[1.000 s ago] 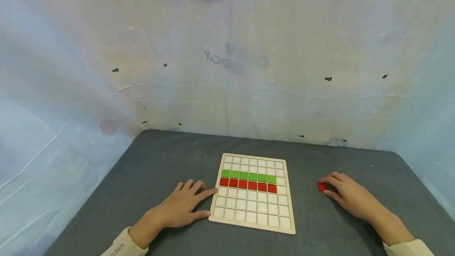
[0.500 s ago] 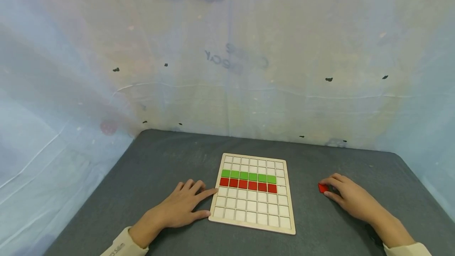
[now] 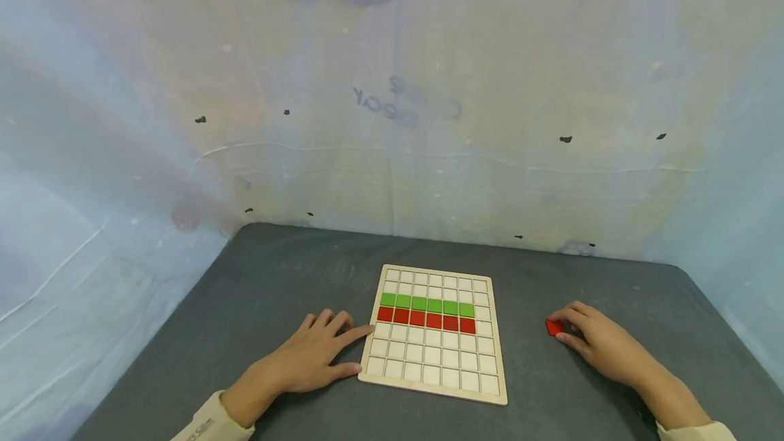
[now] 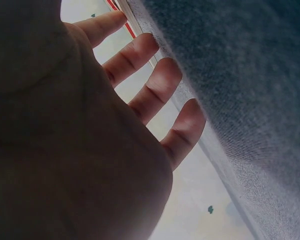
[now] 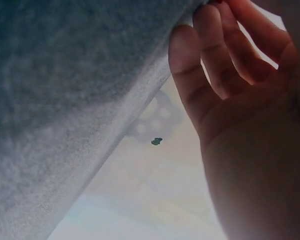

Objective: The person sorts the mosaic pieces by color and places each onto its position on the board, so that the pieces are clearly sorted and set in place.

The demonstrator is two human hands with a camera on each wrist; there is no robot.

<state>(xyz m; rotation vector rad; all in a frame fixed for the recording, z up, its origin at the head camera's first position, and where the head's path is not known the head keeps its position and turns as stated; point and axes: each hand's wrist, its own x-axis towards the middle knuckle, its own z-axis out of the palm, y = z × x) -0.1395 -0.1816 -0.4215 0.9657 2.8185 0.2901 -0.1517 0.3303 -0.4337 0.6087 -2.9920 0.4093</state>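
Observation:
A square wooden grid board (image 3: 431, 391) lies flat on the dark table in the head view. One row holds several green tiles (image 3: 434, 305), and the row just below it several red tiles (image 3: 433, 320). The rightmost cell of both rows is pale, like the other cells. My left hand (image 3: 309, 358) rests on the table with spread fingers, its index finger and thumb touching the board's left edge. To the right of the board, my right hand (image 3: 603, 344) pinches a red tile (image 3: 554, 328) between thumb and fingers, low over the table; the fingers partly hide it.
A dark grey cloth (image 3: 294, 257) covers the table. Behind it and to both sides hangs a pale patterned curtain (image 3: 465, 189). Bare cloth lies between the board and my right hand. Something dark beside my right forearm is too unclear to name.
Hardly anything differs. My right hand has shifted very slightly, still pinching the red tile; the left hand and board stay in place, and the head view has drifted a little.

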